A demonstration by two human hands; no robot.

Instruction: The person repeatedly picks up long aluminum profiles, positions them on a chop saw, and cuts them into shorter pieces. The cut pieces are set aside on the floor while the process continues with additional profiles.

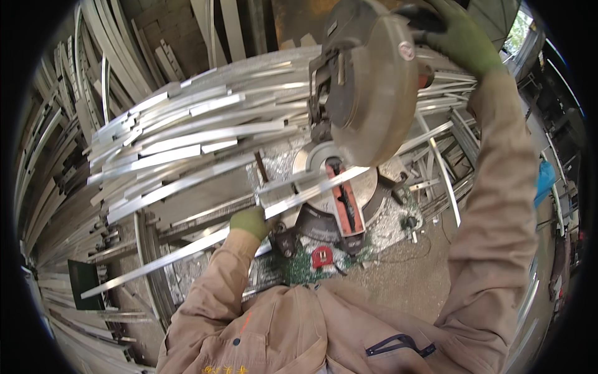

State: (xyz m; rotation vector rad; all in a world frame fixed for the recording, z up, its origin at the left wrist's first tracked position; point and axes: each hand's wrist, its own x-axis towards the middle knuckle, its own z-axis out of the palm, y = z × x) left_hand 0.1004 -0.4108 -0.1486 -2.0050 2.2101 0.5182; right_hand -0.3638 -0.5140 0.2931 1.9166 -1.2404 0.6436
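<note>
A long, bright metal bar point(156, 263) lies slantwise across the round base of a miter saw point(379, 87). My left hand point(248, 222), in a green glove, is closed around this bar left of the saw's base, its fingers partly hidden. The saw head is raised above the bar, its disc and guard slightly blurred. High on the right, my right hand point(467, 43) wears a green glove too and grips the dark saw handle point(427, 20). An orange-red insert point(351, 215) with a dark slot crosses the base under the bar.
A red tape measure point(322, 256) lies just in front of the saw, among metal shavings point(392, 234). Behind and left, many metal profiles point(212, 134) are stacked. More long profiles point(118, 43) lean against the back wall. A blue item point(545, 182) is beyond my right arm.
</note>
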